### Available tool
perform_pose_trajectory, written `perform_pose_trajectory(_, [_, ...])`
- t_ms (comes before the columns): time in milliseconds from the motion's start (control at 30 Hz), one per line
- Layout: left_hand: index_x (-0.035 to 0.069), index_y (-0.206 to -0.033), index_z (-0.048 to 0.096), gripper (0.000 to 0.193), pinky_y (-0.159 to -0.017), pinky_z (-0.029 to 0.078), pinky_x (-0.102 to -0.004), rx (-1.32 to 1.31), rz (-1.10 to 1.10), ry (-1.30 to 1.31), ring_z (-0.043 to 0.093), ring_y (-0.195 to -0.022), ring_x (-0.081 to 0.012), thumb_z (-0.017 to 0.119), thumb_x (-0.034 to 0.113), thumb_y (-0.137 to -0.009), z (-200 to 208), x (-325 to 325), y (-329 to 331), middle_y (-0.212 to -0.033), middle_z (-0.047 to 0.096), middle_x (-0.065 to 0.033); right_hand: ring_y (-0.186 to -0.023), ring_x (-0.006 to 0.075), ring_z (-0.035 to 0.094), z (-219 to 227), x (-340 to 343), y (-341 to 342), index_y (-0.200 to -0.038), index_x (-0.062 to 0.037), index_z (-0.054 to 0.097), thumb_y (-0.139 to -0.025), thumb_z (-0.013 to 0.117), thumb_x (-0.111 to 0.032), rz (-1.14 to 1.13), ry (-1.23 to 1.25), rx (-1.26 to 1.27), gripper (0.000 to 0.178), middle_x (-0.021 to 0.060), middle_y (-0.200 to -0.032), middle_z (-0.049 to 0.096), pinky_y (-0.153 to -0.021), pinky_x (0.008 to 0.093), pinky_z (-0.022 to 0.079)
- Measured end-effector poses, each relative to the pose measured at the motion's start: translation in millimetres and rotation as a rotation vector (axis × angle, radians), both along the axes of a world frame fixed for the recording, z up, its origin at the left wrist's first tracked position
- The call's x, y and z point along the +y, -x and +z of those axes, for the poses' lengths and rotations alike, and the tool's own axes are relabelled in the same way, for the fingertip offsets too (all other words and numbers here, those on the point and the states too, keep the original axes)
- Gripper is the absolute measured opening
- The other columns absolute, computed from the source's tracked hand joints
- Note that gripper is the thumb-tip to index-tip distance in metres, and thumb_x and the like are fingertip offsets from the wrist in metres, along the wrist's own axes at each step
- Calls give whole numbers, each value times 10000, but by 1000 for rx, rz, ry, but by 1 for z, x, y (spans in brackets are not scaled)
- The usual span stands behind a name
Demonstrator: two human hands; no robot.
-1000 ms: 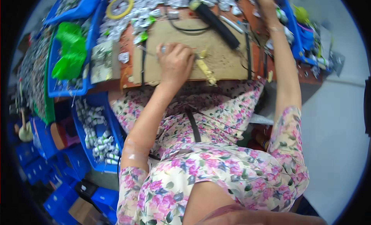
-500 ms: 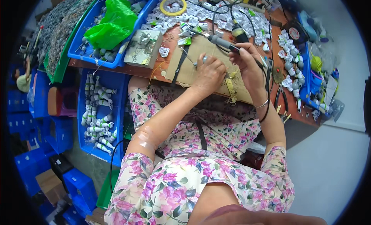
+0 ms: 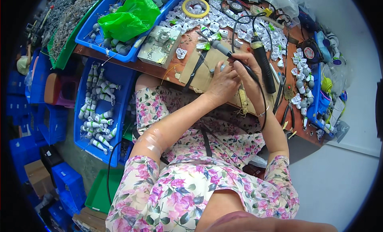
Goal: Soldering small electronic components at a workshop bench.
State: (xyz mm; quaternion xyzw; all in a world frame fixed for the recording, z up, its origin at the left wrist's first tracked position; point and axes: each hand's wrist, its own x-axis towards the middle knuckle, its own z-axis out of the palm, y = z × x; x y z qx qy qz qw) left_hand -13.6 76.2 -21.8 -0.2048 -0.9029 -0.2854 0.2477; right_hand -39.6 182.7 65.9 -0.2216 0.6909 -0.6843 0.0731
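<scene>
My right hand (image 3: 252, 74) grips the handle of a soldering iron (image 3: 222, 47), which points up and left; its black cord loops down past my wrist. Close against it, my left hand (image 3: 222, 87) is closed on a small grey rounded part (image 3: 222, 67), mostly hidden by the fingers. A thin wire with a small blob at its end sticks out beside those fingers. Under both hands lies a piece of cardboard (image 3: 190, 74) on the table. Near the iron's front end sit a white-and-green toy part (image 3: 203, 45) and a loose white shell piece (image 3: 181, 53).
White shell pieces (image 3: 255, 30) cover the table's far side, with a tape roll (image 3: 195, 15) on them. A black cylindrical tool (image 3: 264, 68) and pliers (image 3: 292, 114) lie right. Blue bins (image 3: 124, 112) with toy limbs and a pale block (image 3: 153, 56) are left.
My right hand has lowered and moved left, bringing the soldering iron's handle against my left hand. The black cylindrical tool now shows fully beside it. The whole view has shifted slightly.
</scene>
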Motion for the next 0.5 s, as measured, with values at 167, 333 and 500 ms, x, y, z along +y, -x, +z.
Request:
perform_pose_trajectory(167, [124, -1004, 697, 166, -1068, 271, -558, -86, -61, -63, 507, -1243, -263, 626, 127, -854, 7, -2, -1, -1132, 645, -33, -922, 165, 686, -9, 2, -5, -1149, -13, 584, -960, 627, -123, -52, -49, 225, 222, 121, -989, 706, -798, 295, 531])
perform_pose_trajectory(333, [72, -1131, 634, 310, -1065, 282, -530, -19, -37, -181, 558, -1165, -296, 630, 99, -822, 0, -1, -1, -1088, 663, -92, -862, 172, 690, -11, -4, -4, -1092, -29, 627, -914, 644, -45, 7, -125, 336, 179, 101, -946, 701, -775, 288, 529])
perform_pose_trajectory(500, [65, -1090, 631, 271, -1054, 300, -507, 77, -4, -30, 590, -1085, -280, 627, 103, -822, -10, 2, 4, -1049, 669, -82, -840, 191, 686, -9, -4, 2, -1058, -28, 651, -894, 644, -15, 30, -193, 435, 165, 97, -912, 687, -766, 299, 528])
